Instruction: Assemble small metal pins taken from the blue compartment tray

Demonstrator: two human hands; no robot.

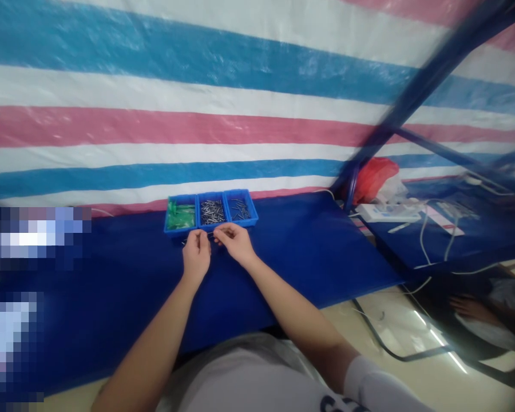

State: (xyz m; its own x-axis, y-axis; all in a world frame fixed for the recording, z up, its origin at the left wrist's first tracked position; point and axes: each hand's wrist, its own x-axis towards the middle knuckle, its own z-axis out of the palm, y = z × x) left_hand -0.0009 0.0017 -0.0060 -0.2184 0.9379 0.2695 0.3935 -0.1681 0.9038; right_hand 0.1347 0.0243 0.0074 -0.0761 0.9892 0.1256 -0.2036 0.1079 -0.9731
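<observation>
My left hand [196, 252] and my right hand [236, 240] meet just in front of a row of three blue bins, fingertips pinched and facing each other. A thin, pin-like piece [210, 233] shows in the small gap between them; its exact kind is too small to tell. Green pieces and clear plastic fill the left bin [180, 230]. Many small metal pins or screws lie in the middle bin [212, 226]. Fewer slim metal pieces are in the right bin [252, 221]. A small shiny bit sticks out beside my left hand.
The bins stand on a blue-covered table [317, 246] against a striped plastic sheet [197, 129]. A dark metal frame [369, 146] rises at right. Beyond it, another table holds a red bag [374, 176], a white box [388, 213] and cables. Another person's hand [472, 308] is at lower right.
</observation>
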